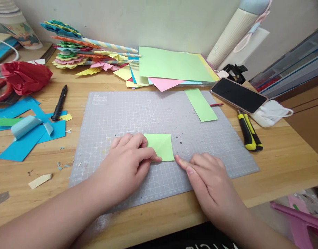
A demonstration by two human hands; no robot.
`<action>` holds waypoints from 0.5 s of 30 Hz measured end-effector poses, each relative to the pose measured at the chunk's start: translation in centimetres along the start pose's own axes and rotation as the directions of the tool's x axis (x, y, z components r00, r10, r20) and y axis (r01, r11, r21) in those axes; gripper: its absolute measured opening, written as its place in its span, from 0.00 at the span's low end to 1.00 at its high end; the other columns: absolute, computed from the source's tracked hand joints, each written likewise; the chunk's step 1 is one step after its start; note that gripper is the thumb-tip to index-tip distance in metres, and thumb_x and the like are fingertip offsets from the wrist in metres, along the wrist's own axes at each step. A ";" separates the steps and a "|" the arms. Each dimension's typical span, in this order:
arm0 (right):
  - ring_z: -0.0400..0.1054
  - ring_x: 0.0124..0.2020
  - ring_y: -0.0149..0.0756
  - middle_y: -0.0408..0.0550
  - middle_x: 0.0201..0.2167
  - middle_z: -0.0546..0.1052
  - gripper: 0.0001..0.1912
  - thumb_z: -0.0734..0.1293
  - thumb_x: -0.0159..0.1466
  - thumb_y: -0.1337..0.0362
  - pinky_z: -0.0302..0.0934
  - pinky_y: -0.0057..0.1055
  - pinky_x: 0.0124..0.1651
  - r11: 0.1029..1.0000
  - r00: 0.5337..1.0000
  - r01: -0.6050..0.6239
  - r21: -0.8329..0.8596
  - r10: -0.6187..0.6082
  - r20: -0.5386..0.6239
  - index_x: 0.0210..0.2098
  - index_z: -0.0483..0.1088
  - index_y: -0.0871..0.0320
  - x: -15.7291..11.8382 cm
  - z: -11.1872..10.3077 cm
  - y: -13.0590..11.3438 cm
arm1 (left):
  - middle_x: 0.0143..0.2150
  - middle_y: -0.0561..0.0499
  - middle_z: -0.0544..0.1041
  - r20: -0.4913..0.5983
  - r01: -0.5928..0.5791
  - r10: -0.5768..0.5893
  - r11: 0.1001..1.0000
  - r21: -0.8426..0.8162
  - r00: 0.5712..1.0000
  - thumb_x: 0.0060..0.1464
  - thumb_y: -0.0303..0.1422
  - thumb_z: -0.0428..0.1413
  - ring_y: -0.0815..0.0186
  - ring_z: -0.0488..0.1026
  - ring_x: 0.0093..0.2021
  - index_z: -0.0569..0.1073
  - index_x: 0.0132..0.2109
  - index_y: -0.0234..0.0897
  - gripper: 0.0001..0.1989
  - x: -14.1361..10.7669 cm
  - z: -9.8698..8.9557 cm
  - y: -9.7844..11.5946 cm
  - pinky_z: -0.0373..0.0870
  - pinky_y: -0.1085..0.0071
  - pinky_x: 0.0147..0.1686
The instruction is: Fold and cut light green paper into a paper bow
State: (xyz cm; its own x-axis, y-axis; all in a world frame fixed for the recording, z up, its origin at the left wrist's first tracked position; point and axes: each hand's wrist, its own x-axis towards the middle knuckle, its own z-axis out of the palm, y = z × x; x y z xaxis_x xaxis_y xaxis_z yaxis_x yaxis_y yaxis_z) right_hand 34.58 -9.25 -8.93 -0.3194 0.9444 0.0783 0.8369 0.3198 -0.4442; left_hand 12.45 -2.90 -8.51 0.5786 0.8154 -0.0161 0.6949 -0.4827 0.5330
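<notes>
A folded piece of light green paper [162,147] lies on the grey cutting mat [117,114]. My left hand [129,157] holds the paper down with curled fingers, its thumb along the lower edge, and covers the paper's left part. A faint diagonal crease runs across the visible face. At the paper's lower right corner is the tip of the pointing index finger of my right hand [208,176]. The other fingers of that hand are folded in, the thumb lies against the index finger, and nothing shows in its grasp. Farther back on the mat rests a light green paper strip [201,105].
Green sheets [174,64] top a paper stack by the wall, beside folded paper flowers [70,52] on striped straws. A phone [238,94] and a yellow-black utility knife [248,131] lie right. Left are blue paper scraps [21,143], a black pen [60,102] and crumpled red paper [26,76].
</notes>
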 end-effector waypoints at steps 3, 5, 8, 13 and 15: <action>0.60 0.32 0.39 0.45 0.26 0.66 0.20 0.53 0.70 0.66 0.49 0.40 0.36 1.000 1.000 0.016 -0.009 -0.016 0.010 0.53 0.71 0.61 -0.1 -0.3 0.7 | 0.37 0.53 0.67 -0.001 0.000 0.000 1.000 -0.003 1.000 0.60 0.30 0.49 0.61 0.62 0.41 0.77 0.39 0.50 0.12 0.0 -0.1 0.0 0.54 0.61 0.40; 0.61 0.30 0.37 0.44 0.25 0.65 0.19 0.53 0.70 0.66 0.51 0.39 0.36 1.000 1.000 0.020 0.020 -0.020 0.015 0.50 0.72 0.59 0.3 -0.6 1.0 | 0.37 0.54 0.67 -0.003 -0.009 0.009 1.000 -0.010 1.000 0.58 0.30 0.50 0.61 0.62 0.42 0.76 0.39 0.50 0.11 0.0 -0.1 -0.1 0.54 0.60 0.40; 0.63 0.34 0.38 0.48 0.31 0.67 0.15 0.57 0.69 0.66 0.57 0.39 0.38 0.996 0.996 0.071 0.057 -0.068 -0.057 0.48 0.72 0.62 1.4 -0.8 1.0 | 0.39 0.54 0.67 0.000 -0.046 0.046 0.998 -0.031 0.999 0.56 0.32 0.55 0.61 0.63 0.43 0.75 0.42 0.50 0.09 -0.1 -0.2 -0.3 0.54 0.60 0.42; 0.64 0.42 0.43 0.54 0.39 0.72 0.08 0.63 0.65 0.66 0.59 0.41 0.44 0.959 0.964 0.266 -0.097 -0.266 0.015 0.40 0.71 0.63 3.9 -0.6 0.7 | 0.40 0.55 0.69 -0.019 -0.111 0.110 0.992 -0.065 0.994 0.56 0.31 0.56 0.62 0.64 0.44 0.74 0.44 0.50 0.09 -0.3 -0.3 -0.6 0.55 0.61 0.43; 0.63 0.38 0.42 0.53 0.34 0.73 0.09 0.60 0.67 0.68 0.58 0.40 0.41 0.916 0.928 0.372 -0.148 -0.367 0.063 0.35 0.71 0.63 4.8 -0.6 0.8 | 0.41 0.54 0.70 -0.040 -0.127 0.125 0.989 -0.070 0.991 0.56 0.30 0.57 0.62 0.64 0.44 0.74 0.43 0.47 0.08 -0.4 -0.3 -0.6 0.55 0.61 0.43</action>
State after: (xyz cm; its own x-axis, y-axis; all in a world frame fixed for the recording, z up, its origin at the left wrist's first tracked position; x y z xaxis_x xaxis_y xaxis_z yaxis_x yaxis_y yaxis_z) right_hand 33.98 -4.38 -8.37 -0.6311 0.7546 0.1795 0.7139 0.6556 -0.2460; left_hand 11.73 -2.83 -8.55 0.6432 0.7610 0.0847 0.5838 -0.5590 0.5888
